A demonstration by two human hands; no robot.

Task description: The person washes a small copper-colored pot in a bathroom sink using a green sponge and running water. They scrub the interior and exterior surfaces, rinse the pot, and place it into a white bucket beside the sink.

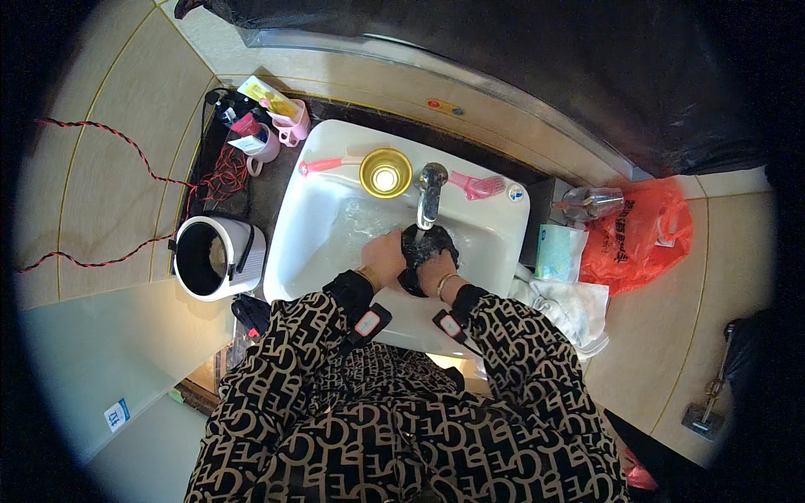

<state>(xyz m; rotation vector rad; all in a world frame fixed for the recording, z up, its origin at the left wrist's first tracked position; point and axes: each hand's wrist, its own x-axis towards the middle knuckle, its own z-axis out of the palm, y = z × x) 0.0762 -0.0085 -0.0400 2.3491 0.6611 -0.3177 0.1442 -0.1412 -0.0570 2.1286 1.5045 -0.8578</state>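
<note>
A white washbasin (pixel 333 134) lies before me, with water in its bowl. Under the chrome faucet (pixel 430 195), I hold a soft-looking black item (pixel 434 240), perhaps a wet cloth; its exact kind is unclear. Water runs from the spout onto it. My left hand (pixel 382 258) grips its left side, with the fingertips hidden. On the right side, my right hand (pixel 435 273) is closed on the same item, its fingers partly covered by the dark material. Both hands are inside the basin.
A gold-coloured bowl (pixel 385 156), a pink-handled brush (pixel 324 165) and a pink comb (pixel 481 186) rest on the basin's back ledge. At left stand a white bucket (pixel 248 261) and pink cups (pixel 267 148) near red-black wire (pixel 223 179). Right are white cloth (pixel 563 308) and a red plastic bag (pixel 648 245).
</note>
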